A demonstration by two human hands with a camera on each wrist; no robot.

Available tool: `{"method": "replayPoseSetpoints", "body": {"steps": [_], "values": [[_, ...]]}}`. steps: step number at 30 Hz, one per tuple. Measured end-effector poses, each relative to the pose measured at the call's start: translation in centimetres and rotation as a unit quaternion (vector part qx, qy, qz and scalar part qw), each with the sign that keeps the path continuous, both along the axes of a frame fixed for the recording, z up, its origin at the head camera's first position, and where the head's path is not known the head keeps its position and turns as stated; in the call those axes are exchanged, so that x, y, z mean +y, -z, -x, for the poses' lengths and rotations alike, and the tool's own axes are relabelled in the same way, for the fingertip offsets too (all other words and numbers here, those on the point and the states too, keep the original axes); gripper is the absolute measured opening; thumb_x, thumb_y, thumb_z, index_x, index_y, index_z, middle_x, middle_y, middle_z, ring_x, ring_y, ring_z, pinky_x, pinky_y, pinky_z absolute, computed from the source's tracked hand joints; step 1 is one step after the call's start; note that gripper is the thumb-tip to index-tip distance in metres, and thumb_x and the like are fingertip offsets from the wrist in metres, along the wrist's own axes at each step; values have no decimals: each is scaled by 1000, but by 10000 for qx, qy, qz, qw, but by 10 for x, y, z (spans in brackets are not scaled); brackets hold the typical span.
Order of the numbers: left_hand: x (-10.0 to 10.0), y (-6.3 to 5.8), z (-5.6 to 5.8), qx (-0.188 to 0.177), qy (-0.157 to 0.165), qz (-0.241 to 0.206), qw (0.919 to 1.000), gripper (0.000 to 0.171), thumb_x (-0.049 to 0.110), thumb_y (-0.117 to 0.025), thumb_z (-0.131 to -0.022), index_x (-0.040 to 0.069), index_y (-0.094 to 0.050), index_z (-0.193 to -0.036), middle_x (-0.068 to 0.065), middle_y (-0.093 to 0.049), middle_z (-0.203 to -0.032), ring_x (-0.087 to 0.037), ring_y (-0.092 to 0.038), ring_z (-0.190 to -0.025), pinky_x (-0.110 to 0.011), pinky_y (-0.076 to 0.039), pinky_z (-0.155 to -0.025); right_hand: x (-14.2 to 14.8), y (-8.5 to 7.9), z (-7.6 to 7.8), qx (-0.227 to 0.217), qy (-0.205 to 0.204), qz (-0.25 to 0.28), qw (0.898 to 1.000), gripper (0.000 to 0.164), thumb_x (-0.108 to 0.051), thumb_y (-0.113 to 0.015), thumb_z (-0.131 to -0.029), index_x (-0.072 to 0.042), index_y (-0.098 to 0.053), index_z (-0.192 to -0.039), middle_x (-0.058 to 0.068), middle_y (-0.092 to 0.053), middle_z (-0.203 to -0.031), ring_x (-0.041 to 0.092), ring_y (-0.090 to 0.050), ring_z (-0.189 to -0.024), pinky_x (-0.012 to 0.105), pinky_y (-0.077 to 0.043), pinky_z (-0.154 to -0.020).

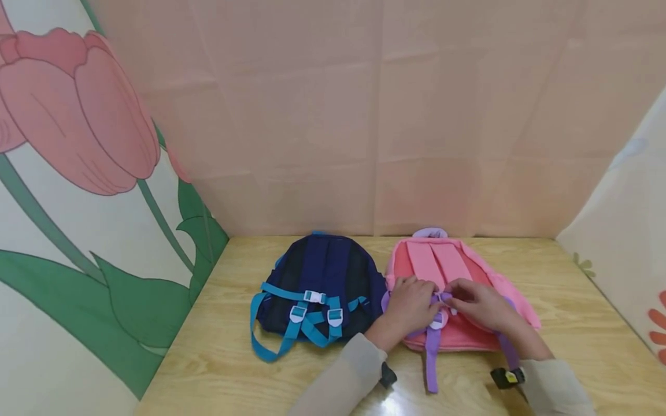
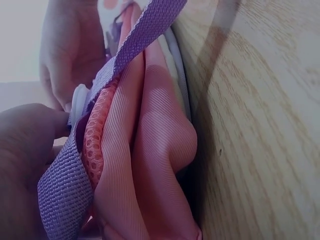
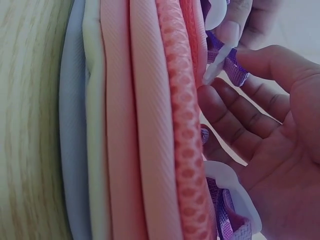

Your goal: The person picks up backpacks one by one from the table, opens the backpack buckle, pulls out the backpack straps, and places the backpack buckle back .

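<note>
A pink backpack (image 1: 470, 263) with purple straps lies straps-up on the table. Over its middle, the left hand (image 1: 413, 303) and right hand (image 1: 481, 303) meet at a small white plastic buckle (image 3: 217, 65) on purple webbing (image 3: 236, 72). In the right wrist view, the left thumb (image 3: 231, 32) pinches the buckle's upper end, while the right thumb and fingertips close around its lower end and webbing. Just below the hands sits a white strap adjuster (image 1: 439, 319), its purple strap tail (image 1: 432, 361) hanging onto the table. In the left wrist view, a purple strap (image 2: 65, 192) partly covers the fingers.
Left of the pink backpack lies a navy backpack (image 1: 325, 263) with turquoise straps and a white buckle (image 1: 314, 297) across them. The wooden table (image 1: 208, 358) ends at a pinkish backdrop (image 1: 291, 144). A tulip-printed sheet (image 1: 93, 231) stands along the left side.
</note>
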State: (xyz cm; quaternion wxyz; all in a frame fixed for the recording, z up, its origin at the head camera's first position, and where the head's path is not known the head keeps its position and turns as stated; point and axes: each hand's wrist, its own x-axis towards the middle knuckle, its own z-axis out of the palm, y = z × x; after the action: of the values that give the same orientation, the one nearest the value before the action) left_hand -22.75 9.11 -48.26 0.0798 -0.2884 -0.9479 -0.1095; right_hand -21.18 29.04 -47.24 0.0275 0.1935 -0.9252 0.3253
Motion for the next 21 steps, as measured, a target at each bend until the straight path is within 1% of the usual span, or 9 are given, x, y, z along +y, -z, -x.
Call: {"method": "replayPoseSetpoints", "body": {"steps": [3,6,9,13,17,21], "values": [[1,-1,0,69,-14,49,10000,29,50,-60,-99,33,-66,-122,19,-67,-118,-4,-56,-104,-28,-38,-93,1,-1,0,22,16,0,10000,13,-26,-71,-97,-18,-68,-106,-6,-69,-96,8,-61,-87,26,-51,-75],[2,-1,0,40,-41,41,10000,28,50,-60,-99,34,-66,-121,19,-67,-118,-4,-56,-104,-28,-38,-92,2,-1,0,-46,104,-11,9999,15,-31,-70,-97,-20,-69,-107,-6,-70,-98,9,-62,-89,27,-51,-76],[2,-1,1,31,-62,28,10000,28,50,-60,-99,35,-66,-121,20,-68,-117,-4,-56,-103,-27,-37,-90,3,-1,0,-8,177,-66,9998,16,-33,-70,-97,-21,-69,-107,-7,-70,-99,8,-61,-88,27,-50,-76],[2,-1,1,75,-73,49,9999,27,50,-60,-99,35,-67,-120,20,-68,-116,-4,-57,-102,-27,-37,-90,4,0,0,89,197,16,9998,14,-30,-69,-98,-19,-69,-105,-7,-70,-95,6,-60,-84,27,-50,-75],[2,0,1,76,-64,51,9999,26,50,-60,-99,35,-67,-120,19,-68,-115,-4,-57,-102,-28,-37,-91,4,2,0,64,181,51,9998,14,-30,-69,-98,-18,-69,-106,-7,-69,-94,6,-60,-85,27,-50,-75],[3,2,2,230,-39,88,9997,25,49,-61,-99,34,-68,-118,19,-69,-113,-3,-58,-102,-28,-38,-89,4,3,0,-23,235,-39,9997,17,-34,-68,-98,-21,-68,-109,-7,-69,-98,8,-61,-88,28,-50,-76]]}}
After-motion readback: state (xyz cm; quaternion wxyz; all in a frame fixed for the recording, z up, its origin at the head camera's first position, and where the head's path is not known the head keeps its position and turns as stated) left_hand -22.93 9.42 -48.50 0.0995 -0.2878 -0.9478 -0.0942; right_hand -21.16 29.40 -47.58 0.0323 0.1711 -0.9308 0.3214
